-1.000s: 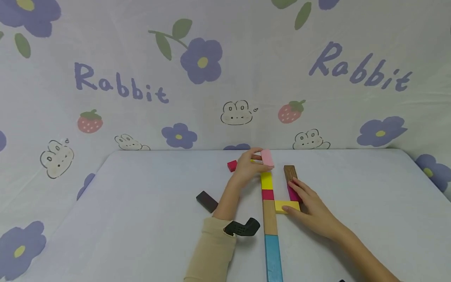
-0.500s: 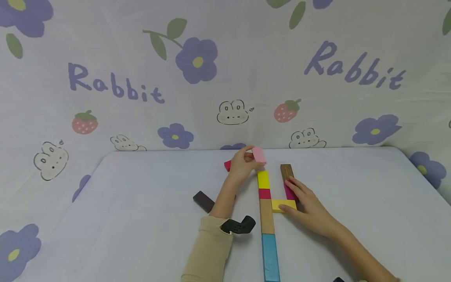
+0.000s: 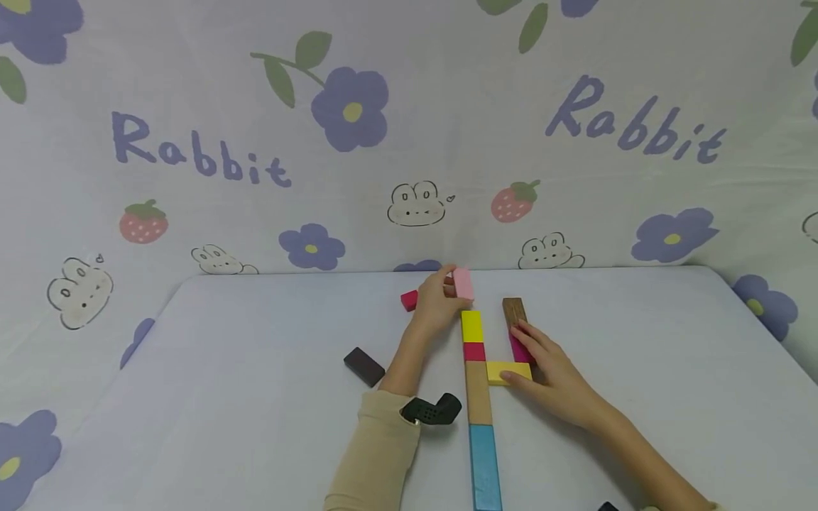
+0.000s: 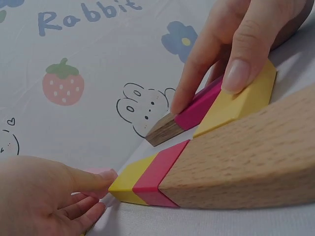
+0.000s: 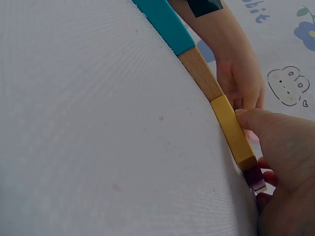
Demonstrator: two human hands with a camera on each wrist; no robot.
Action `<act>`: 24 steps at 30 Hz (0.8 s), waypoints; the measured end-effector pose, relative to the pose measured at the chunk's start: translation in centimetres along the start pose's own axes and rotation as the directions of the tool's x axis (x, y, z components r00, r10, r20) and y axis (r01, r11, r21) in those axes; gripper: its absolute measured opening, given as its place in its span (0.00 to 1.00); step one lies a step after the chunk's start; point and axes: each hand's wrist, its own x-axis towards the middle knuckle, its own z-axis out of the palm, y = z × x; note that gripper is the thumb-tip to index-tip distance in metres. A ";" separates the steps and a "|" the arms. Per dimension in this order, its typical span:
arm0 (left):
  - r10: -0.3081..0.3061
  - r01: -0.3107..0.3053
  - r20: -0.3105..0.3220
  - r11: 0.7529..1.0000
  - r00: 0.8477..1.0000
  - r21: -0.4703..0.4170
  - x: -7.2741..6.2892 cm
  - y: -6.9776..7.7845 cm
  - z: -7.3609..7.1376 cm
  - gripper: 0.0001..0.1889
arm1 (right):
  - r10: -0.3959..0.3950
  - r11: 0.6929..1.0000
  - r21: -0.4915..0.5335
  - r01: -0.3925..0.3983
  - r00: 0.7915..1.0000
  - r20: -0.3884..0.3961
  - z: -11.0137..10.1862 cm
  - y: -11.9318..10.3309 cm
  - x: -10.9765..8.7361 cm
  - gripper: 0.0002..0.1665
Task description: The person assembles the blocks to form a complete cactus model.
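In the head view, my left hand pinches a pink block at the far end of a row of blocks. That row runs toward me: a yellow block, a red one, a plain wood one and a blue one. My right hand rests its thumb on a second yellow block, set crosswise against the wood block. Its extended fingers touch a magenta block, which lines up with a brown block beyond. The left wrist view shows the pink block mostly hidden behind my left thumb.
A black block lies left of my left forearm. Past my left hand sits a small red block, partly covered by it. White cloth covers the table, and a patterned curtain hangs behind its far edge.
My left hand has shifted the pink block slightly left relative to the row, lifting it and then bringing it lower. My right hand keeps its place on the blocks. The head view has turned a little.
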 end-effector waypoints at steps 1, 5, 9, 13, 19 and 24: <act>-0.001 0.001 0.003 1.000 1.000 0.013 0.0 0.0 0.0 0.35 | 0.000 1.000 -0.001 0.000 1.000 -0.001 0.0 0.0 0.0 0.47; -0.009 0.008 0.016 0.997 1.000 0.076 -0.1 0.3 -0.1 0.36 | 0.004 1.000 0.003 -0.004 1.000 0.002 0.0 0.1 0.0 0.47; -0.004 -0.001 0.042 0.993 0.999 0.121 -0.2 0.4 -0.1 0.36 | 0.004 1.000 0.008 -0.004 1.000 0.006 0.0 0.1 0.1 0.47; 0.018 -0.027 0.059 0.988 0.998 0.154 -0.3 0.3 -0.1 0.34 | 0.004 1.000 0.007 -0.004 1.000 0.006 0.0 0.2 0.1 0.47; 0.056 -0.065 0.055 0.981 0.997 0.181 -0.2 0.0 0.2 0.27 | 0.004 1.000 0.001 -0.004 1.000 0.002 0.0 0.3 0.0 0.47; 0.058 -0.069 0.060 0.977 0.996 0.202 -0.2 0.1 0.3 0.24 | 0.004 1.000 0.008 -0.004 1.000 0.002 0.1 0.3 0.0 0.47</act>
